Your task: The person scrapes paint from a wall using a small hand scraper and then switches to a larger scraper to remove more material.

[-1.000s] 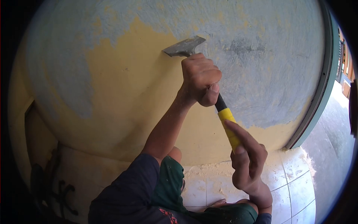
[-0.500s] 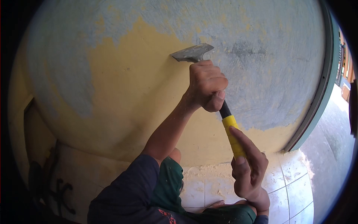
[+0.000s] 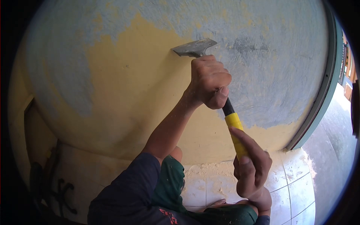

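A long-handled scraper (image 3: 195,47) has its wide metal blade against the wall (image 3: 150,75), near the border between yellow paint and scraped grey-blue surface. My left hand (image 3: 210,80) is wrapped round the black upper shaft, just below the blade. Lower down, my right hand (image 3: 252,170) grips the yellow handle (image 3: 234,122), its index finger stretched along the side. The butt of the handle is hidden in my right palm. Where the blade's edge meets the wall, contact looks likely, but pressure cannot be judged.
Pale paint flakes (image 3: 215,174) lie on the white floor tiles (image 3: 287,195) along the wall's foot. A grey-green frame (image 3: 326,93) edges the wall on the right, with concrete floor beyond. Dark objects (image 3: 62,197) stand in shadow at lower left. My bent knees are close to the wall.
The scraper and both hands have shifted very slightly; the blade and left hand sit a little higher on the wall. Both grips are the same.
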The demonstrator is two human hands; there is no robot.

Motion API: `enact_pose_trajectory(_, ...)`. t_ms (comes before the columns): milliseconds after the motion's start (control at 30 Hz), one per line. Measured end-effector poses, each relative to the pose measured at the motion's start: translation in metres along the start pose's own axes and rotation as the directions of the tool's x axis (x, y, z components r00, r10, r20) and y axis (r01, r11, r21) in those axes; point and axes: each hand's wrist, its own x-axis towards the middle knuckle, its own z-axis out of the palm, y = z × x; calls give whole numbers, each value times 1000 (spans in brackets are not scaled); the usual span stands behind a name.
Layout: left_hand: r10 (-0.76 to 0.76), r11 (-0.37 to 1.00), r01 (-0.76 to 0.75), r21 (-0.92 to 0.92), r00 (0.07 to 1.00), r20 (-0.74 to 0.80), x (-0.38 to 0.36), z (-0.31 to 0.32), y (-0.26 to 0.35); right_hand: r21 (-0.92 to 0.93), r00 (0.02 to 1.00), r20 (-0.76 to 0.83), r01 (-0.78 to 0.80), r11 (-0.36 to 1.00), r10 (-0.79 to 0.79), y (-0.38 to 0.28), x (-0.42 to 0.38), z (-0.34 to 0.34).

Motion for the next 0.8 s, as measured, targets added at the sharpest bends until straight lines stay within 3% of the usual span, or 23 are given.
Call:
enact_pose_trajectory(100, 12, 1000, -12, 14, 1000, 3, 1, -1, -2, 20, 999, 27, 33, 999, -33, 6, 8, -3)
enact_pose_trajectory(200, 10, 1000, -10, 4, 1000, -2, 5, 1, 0, 20, 999, -21, -46, 999, 46, 2, 4, -3)
enact_pose_trajectory(267, -23, 999, 23, -29, 1000, 4, 0, 0, 2, -1, 999, 38, 37, 999, -37, -1, 9, -4)
enact_pose_trajectory(333, 32, 998, -32, 56, 999, 0, 5, -1, -8, 21, 1000, 21, -15, 1000, 15, 4, 11, -3)
enact_pose_trajectory(433, 11, 1000, -11, 2, 1000, -1, 4, 1, -1, 10, 999, -18, 31, 999, -31, 0, 5, -1)
enact_pose_trajectory(567, 35, 997, -35, 74, 999, 4, 8, -3, -8, 20, 997, -30, -75, 997, 76, 11, 13, -4)
enact_pose_trajectory(700, -4, 1000, 4, -24, 1000, 3, 3, 3, 0, -6, 997, 21, 72, 997, -72, -2, 8, -4)
enact_pose_trajectory(800, 14, 1000, -14, -9, 1000, 5, 1, 2, 0, 30, 1000, 4, 7, 1000, -7, 7, 3, -3)
